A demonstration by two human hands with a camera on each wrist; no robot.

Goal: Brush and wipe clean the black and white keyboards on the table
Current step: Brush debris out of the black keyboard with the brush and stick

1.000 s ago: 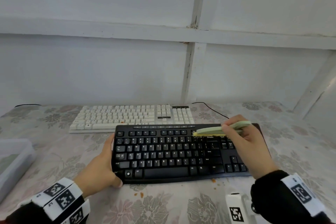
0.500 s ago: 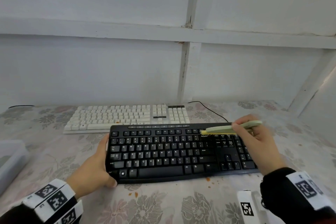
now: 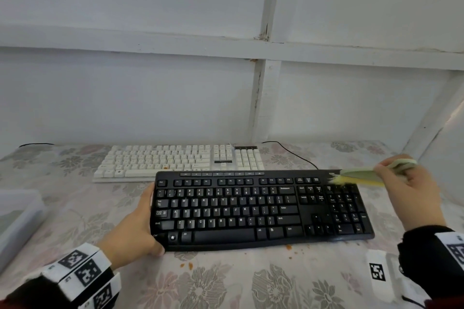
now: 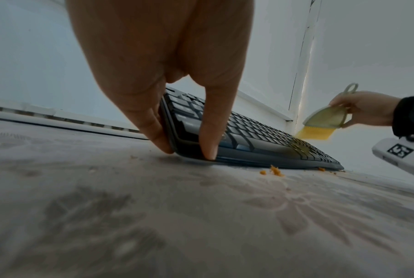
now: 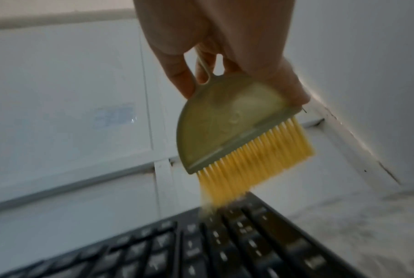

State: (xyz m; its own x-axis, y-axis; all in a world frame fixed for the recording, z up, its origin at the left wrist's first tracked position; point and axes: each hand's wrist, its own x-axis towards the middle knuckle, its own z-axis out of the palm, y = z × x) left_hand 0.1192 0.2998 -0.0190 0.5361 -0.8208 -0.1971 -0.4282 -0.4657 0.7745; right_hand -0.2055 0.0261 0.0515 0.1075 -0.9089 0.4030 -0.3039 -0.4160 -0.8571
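So the black keyboard [image 3: 261,208] sits front and centre on the table [image 3: 226,281], and everything else is easiest to place off it. Compared with a second ago the brush [image 3: 361,176] has travelled from the middle of its top row out to the far right corner, above the numpad, so I'd say that top-row sweep is about done and the lower rows come next. The right hand [image 3: 406,188] has its fingers curled round the green brush handle, yellow bristles just grazing the keys. The left hand [image 3: 133,231] hasn't budged: thumb and fingers clamp the keyboard's left edge to steady it. The white keyboard [image 3: 178,162] lies right behind the black one, looks untouched, with an orange speck or two among its keys. A clear tub [image 3: 17,218] sits off to the left. Nothing blocks the brush, but orange crumbs [image 3: 288,247] lie along the front edge and will need wiping up.
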